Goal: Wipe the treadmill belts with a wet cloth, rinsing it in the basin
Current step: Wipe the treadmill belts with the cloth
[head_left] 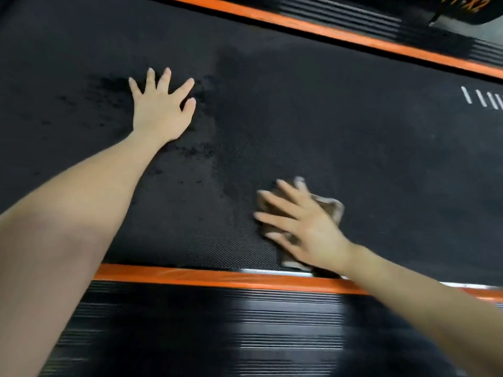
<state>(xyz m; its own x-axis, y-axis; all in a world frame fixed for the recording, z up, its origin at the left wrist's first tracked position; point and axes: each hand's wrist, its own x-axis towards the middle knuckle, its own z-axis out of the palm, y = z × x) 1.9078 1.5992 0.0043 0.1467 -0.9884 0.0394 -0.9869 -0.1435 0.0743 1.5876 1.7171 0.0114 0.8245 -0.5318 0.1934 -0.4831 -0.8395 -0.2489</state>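
Note:
A black textured treadmill belt (353,137) fills most of the view, with darker wet patches on its left half. My left hand (160,110) lies flat on the belt at upper left, fingers spread and straight. My right hand (302,224) presses a small beige cloth (333,208) flat against the belt close to the near edge, fingers extended over it. Most of the cloth is hidden under the hand; its corners stick out at the right and below. The right hand and cloth look motion-blurred.
An orange strip (217,277) borders the belt's near edge, with a ribbed black side rail (204,327) below it. A second orange strip (340,31) runs along the far edge. White stripe markings (484,97) sit at the belt's right.

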